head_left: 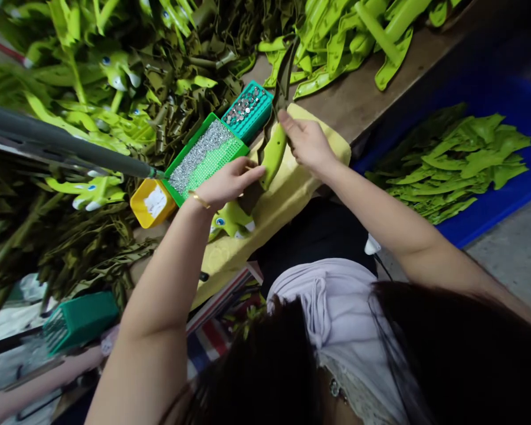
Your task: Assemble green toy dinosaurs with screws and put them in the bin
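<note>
A bright green curved plastic toy piece (275, 154) with a small hole spans the gap between my two hands. My left hand (228, 180) grips its lower end between thumb and fingers. At the upper end, my right hand (308, 141) pinches it with the fingertips, where a dark olive strip (285, 74) also runs up beyond the fingers. Below my left hand shows a green toy head (233, 221) with a blue eye and white tips; whether it joins the held piece is hidden. Both hands are above a yellow cloth (327, 139) at the bench edge.
Nearby stand a green basket (210, 171) of small metal screws, a teal basket (250, 109) of round metal pieces and a yellow tub (146, 206). A grey pole (66, 141) crosses the left side. Green parts (336, 47) heap behind; a blue bin (508, 195) holds more at right.
</note>
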Demonstrator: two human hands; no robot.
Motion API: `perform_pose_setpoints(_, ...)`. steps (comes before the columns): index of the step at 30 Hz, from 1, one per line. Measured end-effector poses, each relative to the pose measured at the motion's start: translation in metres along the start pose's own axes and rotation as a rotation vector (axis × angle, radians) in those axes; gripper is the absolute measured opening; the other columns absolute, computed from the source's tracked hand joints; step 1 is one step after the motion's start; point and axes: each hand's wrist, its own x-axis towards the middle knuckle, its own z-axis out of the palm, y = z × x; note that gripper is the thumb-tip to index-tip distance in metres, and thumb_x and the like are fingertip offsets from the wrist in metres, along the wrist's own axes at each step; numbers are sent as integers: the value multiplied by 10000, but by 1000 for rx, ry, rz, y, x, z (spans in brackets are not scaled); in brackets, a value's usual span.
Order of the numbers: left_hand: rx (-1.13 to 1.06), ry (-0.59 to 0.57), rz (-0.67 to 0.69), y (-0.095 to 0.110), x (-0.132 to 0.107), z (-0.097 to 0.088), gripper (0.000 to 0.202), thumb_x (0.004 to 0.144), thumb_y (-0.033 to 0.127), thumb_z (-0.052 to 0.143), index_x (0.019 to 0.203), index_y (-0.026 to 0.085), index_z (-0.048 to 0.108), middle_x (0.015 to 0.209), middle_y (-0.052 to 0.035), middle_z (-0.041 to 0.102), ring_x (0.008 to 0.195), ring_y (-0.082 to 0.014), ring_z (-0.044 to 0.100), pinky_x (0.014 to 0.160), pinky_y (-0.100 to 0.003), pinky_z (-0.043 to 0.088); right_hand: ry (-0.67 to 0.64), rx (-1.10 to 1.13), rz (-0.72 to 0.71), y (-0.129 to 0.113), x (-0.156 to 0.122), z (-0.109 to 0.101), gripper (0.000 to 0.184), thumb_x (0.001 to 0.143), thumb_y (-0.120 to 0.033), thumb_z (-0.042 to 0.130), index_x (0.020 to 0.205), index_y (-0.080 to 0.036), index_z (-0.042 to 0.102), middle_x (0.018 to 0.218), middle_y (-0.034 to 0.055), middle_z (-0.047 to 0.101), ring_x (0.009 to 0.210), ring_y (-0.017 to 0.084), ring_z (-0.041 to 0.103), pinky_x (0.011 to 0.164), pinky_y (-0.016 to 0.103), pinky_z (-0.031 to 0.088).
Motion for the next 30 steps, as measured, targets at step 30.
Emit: perform_pose_setpoints(30,723,402,267,-71,-46,32,369,945,430,485,1184,184,619,1010,-132,646,905,-275,613,899,-435,436,-691,150,-337,-82,87,198,392,886,-310,639,1223,-221,458,1038,-46,663,1169,47,537,999,141,446)
